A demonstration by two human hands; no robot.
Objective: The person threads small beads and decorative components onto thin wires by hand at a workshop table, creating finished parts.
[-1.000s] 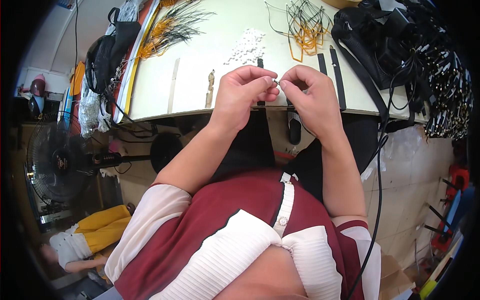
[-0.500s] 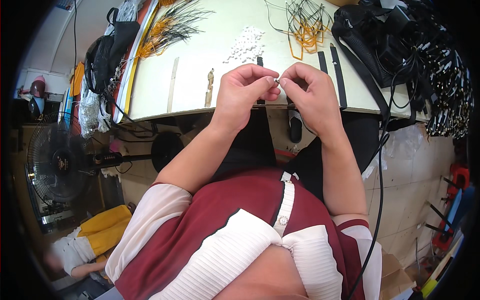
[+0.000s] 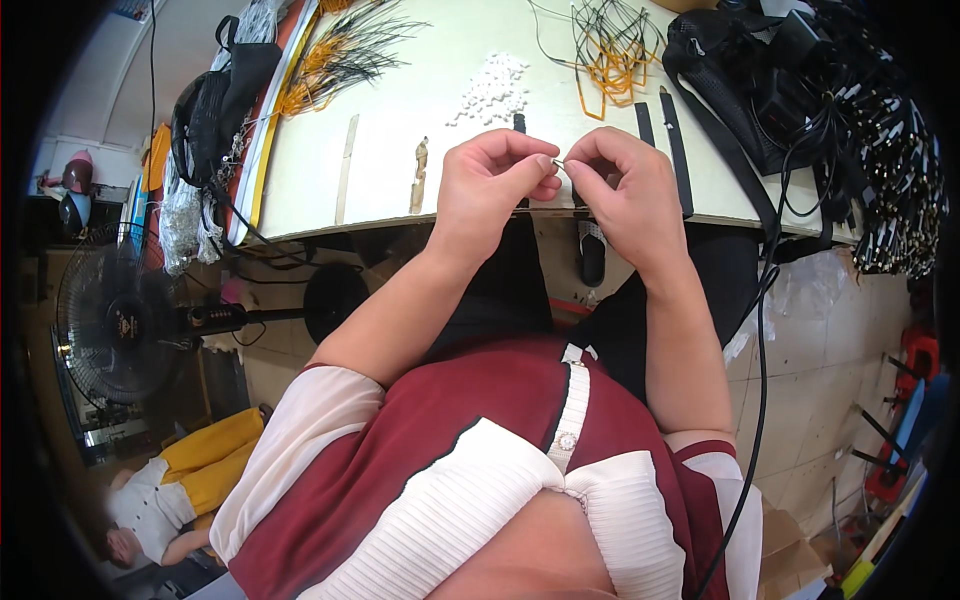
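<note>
Above the front edge of the table, my left hand (image 3: 490, 190) and my right hand (image 3: 632, 195) meet almost fingertip to fingertip. A short, thin dark cord (image 3: 559, 162) spans the small gap between them, pinched by thumb and forefinger on both sides. Whatever else sits inside the pinches is too small and covered to make out. Beyond my hands lies a loose heap of small white pieces (image 3: 492, 90). A bundle of orange and black cords (image 3: 612, 70) is spread at the far right of that heap.
Another orange-and-black cord bundle (image 3: 335, 60) lies at the back left. Dark strips (image 3: 676, 150) are fixed on the table (image 3: 390, 110) to the right. A black bag (image 3: 735, 100) and many hanging black cords (image 3: 895, 170) crowd the right side. A fan (image 3: 125, 320) and another person (image 3: 175, 490) are at left.
My fingertips have drawn slightly apart, and a thin dark length now shows between them where a small pale piece was. The person at lower left has shifted.
</note>
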